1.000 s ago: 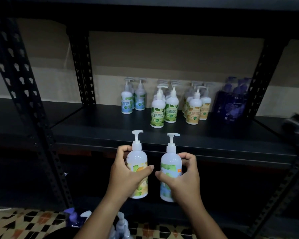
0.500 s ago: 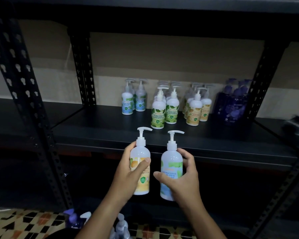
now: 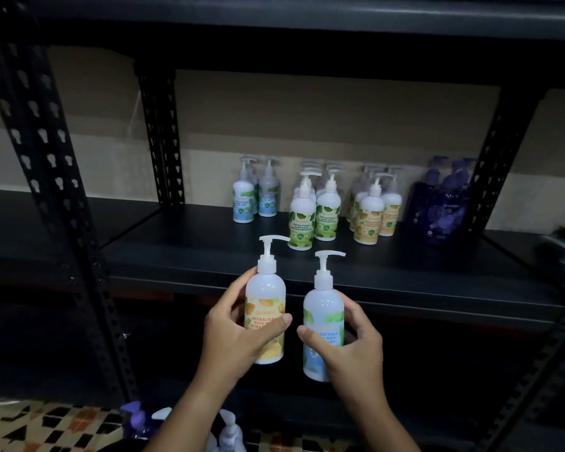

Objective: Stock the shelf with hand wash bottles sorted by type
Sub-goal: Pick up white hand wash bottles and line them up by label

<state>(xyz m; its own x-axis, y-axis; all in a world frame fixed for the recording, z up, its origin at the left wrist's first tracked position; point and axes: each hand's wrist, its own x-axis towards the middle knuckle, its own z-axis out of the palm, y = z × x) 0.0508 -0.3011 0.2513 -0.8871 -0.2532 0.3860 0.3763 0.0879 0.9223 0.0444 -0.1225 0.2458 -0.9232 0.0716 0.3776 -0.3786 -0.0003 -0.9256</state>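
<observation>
- Bottles of hand wash fill both hands, held upright side by side in front of the shelf (image 3: 307, 275) edge, not touching each other.
- Left hand (image 3: 235, 334) is wrapped round the orange bottle (image 3: 265, 308), thumb across the label, fingers behind; its pump nozzle points right.
- Right hand (image 3: 349, 344) is clasped round the blue bottle (image 3: 322, 321), thumb on the label front, fingers curled round the right side; it sits a little lower than the orange one, pump nozzle also pointing right.
- Both bottles are below and in front of the shelf surface, not yet set on it.
- At the back of the shelf, sorted groups stand in rows: blue group (image 3: 255, 200) on the left, green group (image 3: 315, 213) next, orange group (image 3: 374, 210) beside that, and dark purple bottles (image 3: 441, 210) furthest right, near the rear upright.
- Each group stands a little apart from its neighbour; the green and orange rows reach furthest forward.
- Black perforated uprights (image 3: 46, 158) frame the rack, with another dark shelf board overhead.
- Down at the floor, a purple pump top (image 3: 137, 415) and some white pump tops (image 3: 229, 429) show between the forearms and the patterned tiles (image 3: 46, 429).
</observation>
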